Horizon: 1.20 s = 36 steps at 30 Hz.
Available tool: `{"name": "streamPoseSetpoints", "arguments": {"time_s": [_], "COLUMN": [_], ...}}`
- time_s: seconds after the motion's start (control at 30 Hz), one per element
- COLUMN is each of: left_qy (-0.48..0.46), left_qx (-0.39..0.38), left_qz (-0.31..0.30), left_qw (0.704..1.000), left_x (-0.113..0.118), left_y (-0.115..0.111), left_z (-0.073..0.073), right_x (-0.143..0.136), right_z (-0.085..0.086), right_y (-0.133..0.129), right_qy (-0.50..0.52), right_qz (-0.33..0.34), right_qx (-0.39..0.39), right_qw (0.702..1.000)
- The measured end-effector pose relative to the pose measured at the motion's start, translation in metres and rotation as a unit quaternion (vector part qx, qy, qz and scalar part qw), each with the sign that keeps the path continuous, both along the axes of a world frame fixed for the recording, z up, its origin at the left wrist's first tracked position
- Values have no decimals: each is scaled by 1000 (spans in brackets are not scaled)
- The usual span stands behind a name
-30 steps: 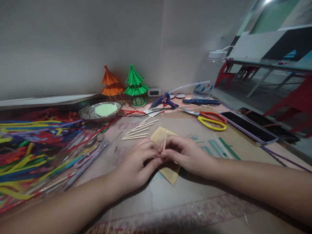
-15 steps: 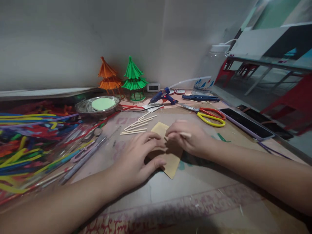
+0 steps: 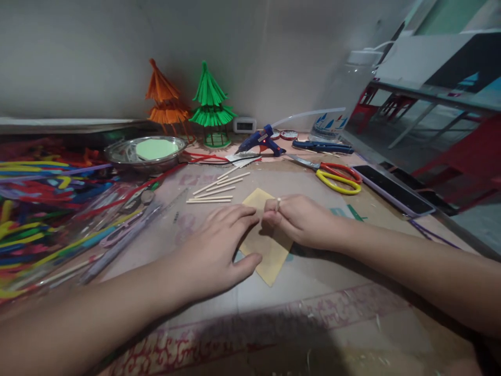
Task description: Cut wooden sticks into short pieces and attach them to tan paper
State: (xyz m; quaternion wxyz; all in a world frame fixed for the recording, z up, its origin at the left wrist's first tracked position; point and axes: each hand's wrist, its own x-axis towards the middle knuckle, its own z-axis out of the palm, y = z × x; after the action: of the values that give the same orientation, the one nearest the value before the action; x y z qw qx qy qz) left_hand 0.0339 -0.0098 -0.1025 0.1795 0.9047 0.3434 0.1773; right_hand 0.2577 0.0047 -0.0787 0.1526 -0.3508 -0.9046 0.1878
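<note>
A yellow sheet (image 3: 270, 263) lies on the table between my hands. My left hand (image 3: 225, 240) rests at its left edge, thumb and fingers spread, holding nothing. Over the sheet's right part, my right hand (image 3: 299, 219) is closed in a pinch round a small wooden stick (image 3: 278, 204), whose pale end shows above the fingers. The stick's lower end is hidden. Several loose wooden sticks (image 3: 221, 185) lie on the table just beyond my left hand.
Behind are a blue glue gun (image 3: 262, 140), an orange model (image 3: 166, 96), a green model (image 3: 212, 107) and a metal dish (image 3: 113, 151). Scissors (image 3: 338, 180) and a phone (image 3: 395, 190) lie right, pipe cleaners (image 3: 31, 209) left, and a bottle (image 3: 344, 99) stands at back right.
The view has tilted down slightly. My right hand has turned, so the stick now points more upright. My left hand stays spread at the yellow sheet.
</note>
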Motion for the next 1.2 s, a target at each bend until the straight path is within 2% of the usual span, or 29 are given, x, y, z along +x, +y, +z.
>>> {"name": "streamPoseSetpoints", "arguments": {"time_s": [0.13, 0.3, 0.43, 0.63, 0.73, 0.87, 1.0, 1.1, 1.2], "left_qy": [8, 7, -16, -11, -14, -6, -15, 0, 3], "left_qx": [1, 3, 9, 14, 19, 18, 22, 15, 19], "left_qz": [-2, -3, -8, -6, -14, -7, -14, -7, -10], "left_qw": [1000, 1000, 1000, 1000, 1000, 1000, 1000, 1000, 1000], "left_x": [1, 0, -1, -1, -1, -2, -2, -1, -2], "left_y": [0, 0, -1, -1, -1, -2, -3, -2, -2], "left_z": [0, -1, -3, -4, -4, -4, -3, -3, -3], "right_x": [0, -3, -4, -5, -7, -8, -6, -4, -6], "right_z": [1, 0, 0, 0, 0, 0, -3, -2, 0], "right_y": [-4, -6, -10, -11, -13, -14, -11, -9, -12], "right_qy": [19, -4, 30, 24, 51, 19, 57, 25, 25], "right_qz": [53, 35, 68, 61, 86, 62, 85, 58, 56], "right_qx": [-22, -2, -9, -18, 10, 19, 12, 31, 9], "right_qw": [998, 999, 997, 998, 995, 998, 995, 998, 998]}}
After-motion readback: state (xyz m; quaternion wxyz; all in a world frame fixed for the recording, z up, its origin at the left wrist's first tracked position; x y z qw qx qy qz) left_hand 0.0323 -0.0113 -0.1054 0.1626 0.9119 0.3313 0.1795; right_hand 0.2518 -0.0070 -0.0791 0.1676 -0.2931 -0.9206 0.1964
